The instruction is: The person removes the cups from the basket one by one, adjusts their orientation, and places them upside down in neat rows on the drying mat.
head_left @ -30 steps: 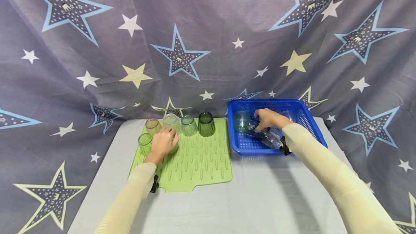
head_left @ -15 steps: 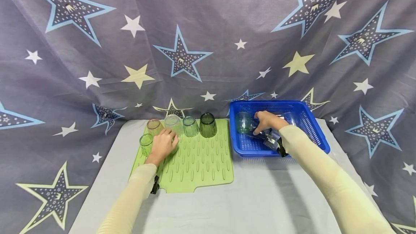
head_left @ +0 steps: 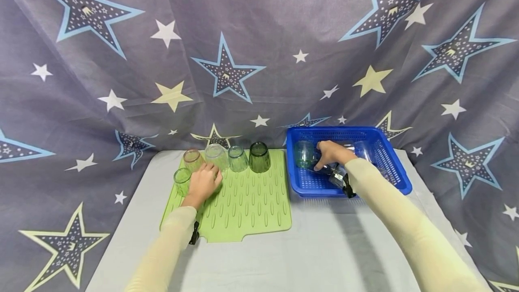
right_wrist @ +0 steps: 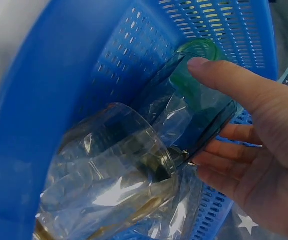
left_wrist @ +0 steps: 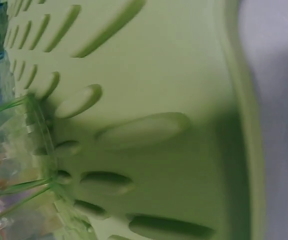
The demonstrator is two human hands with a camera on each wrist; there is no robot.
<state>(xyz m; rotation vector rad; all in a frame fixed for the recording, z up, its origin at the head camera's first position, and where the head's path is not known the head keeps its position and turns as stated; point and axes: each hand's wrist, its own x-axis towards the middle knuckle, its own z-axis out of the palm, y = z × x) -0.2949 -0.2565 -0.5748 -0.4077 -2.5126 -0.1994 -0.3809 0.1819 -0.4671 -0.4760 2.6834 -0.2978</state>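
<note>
On the left part of the green ridged mat (head_left: 243, 211), my left hand (head_left: 204, 183) grips a green-tinted glass (left_wrist: 44, 145), mostly hidden under the hand in the head view. The rim of this glass meets the mat in the left wrist view. Inside the blue basket (head_left: 298, 188), my right hand (head_left: 334, 153) holds a bluish glass (right_wrist: 203, 112), its thumb at the rim and its fingers along the opposite side. A large clear glass (right_wrist: 114, 180) lies tilted close by. Another glass with a green base (head_left: 304, 154) stands at the basket's left.
Along the mat's back stand a pinkish glass (head_left: 193, 159), a clear glass (head_left: 216, 156), a pale blue-green glass (head_left: 237, 159) and a dark green glass (head_left: 259, 157). A bright green glass (head_left: 182, 180) is left of my left hand. A starry curtain (head_left: 243, 35) hangs behind.
My right hand has shifted slightly left and lower inside the basket. The left hand stays in about the same place on the mat.
</note>
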